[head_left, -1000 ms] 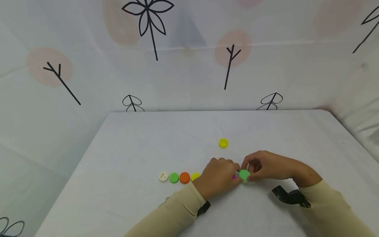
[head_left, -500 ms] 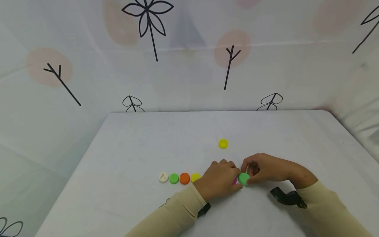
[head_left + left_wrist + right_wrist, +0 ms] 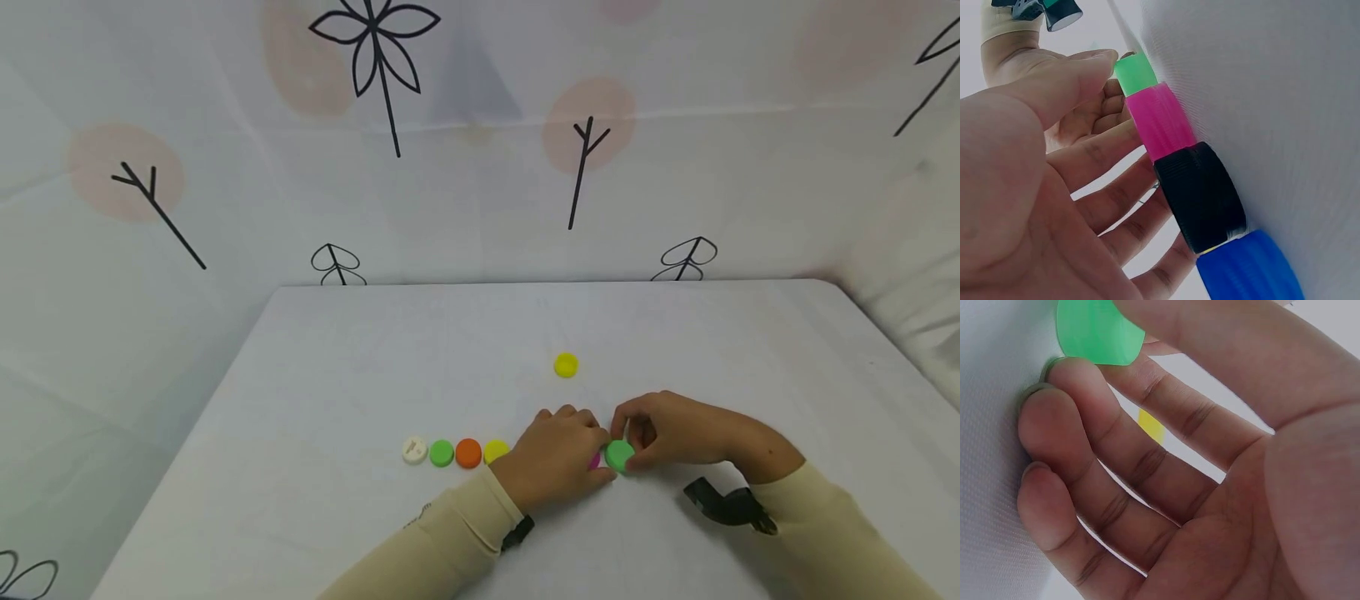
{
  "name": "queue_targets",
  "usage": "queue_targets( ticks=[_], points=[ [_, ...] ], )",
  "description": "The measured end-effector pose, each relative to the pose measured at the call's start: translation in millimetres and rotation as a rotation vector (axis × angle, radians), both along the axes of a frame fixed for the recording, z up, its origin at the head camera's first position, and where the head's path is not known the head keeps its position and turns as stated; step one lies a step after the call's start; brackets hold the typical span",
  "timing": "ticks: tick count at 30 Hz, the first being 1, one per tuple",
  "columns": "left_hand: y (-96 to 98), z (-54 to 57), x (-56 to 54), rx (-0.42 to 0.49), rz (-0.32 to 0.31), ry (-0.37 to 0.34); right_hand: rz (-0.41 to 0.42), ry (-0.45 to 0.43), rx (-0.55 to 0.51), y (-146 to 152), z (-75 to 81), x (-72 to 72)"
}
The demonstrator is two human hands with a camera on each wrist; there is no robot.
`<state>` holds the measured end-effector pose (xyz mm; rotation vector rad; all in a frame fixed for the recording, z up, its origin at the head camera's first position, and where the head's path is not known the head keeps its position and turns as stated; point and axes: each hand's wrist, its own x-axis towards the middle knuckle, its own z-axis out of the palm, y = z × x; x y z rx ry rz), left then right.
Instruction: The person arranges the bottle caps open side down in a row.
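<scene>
With thumb and fingers, my right hand (image 3: 675,429) pinches a light green bottle cap (image 3: 620,457) at the right end of a row of caps on the white table. My left hand (image 3: 555,458) arches over the row, thumb on the near side and fingers along the far side. Its index finger lies against a pink cap (image 3: 1161,122), which sits directly beside the green one. A ridged black cap (image 3: 1200,197) and a blue cap (image 3: 1250,269) follow in the left wrist view; in the head view the left hand hides both.
Left of the left hand, the row shows a yellow cap (image 3: 496,451), an orange cap (image 3: 468,453), another green cap (image 3: 441,453) and a white cap (image 3: 414,451). A lone yellow cap (image 3: 566,365) lies farther back. A patterned cloth (image 3: 480,200) hangs behind the table.
The right hand has drawn the light green cap slightly toward the near side, level with the row beside the pink cap. The left hand has stayed nearly still.
</scene>
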<state>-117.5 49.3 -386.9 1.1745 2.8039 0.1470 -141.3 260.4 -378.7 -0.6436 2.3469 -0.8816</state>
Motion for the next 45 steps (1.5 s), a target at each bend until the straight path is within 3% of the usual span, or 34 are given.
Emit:
queue_targets(
  ticks=[8,13,17,22,27,32,37,45],
  points=[
    [-3.4,4.4,-0.8,0.028,0.01,-0.006,0.005,-0.003,0.003,0,2.7,3.3],
    [-9.3,9.6,-8.2,0.085,0.062,-0.009,-0.006,0.031,0.01,1,5.2,1.8],
    [-14.1,14.6,-15.4,0.146,0.124,0.002,-0.059,0.128,-0.001,0,7.3,-0.8],
    [-19.0,17.8,-22.0,0.201,0.195,0.055,-0.176,0.309,0.001,-8,10.6,-3.4],
    [-20.1,19.7,-27.4,0.203,0.257,0.031,-0.256,0.41,-0.009,-17,11.5,-4.9],
    [-26.0,25.4,-30.7,0.199,0.296,-0.014,-0.305,0.427,0.0,-21,10.5,-6.8],
    [-37.7,39.4,-36.1,0.207,0.354,-0.034,-0.316,0.422,0.026,-27,9.8,-20.3],
    [-33.9,41.8,-50.4,0.097,0.341,-0.059,-0.313,0.324,0.081,-39,5.1,-46.5]
  ],
)
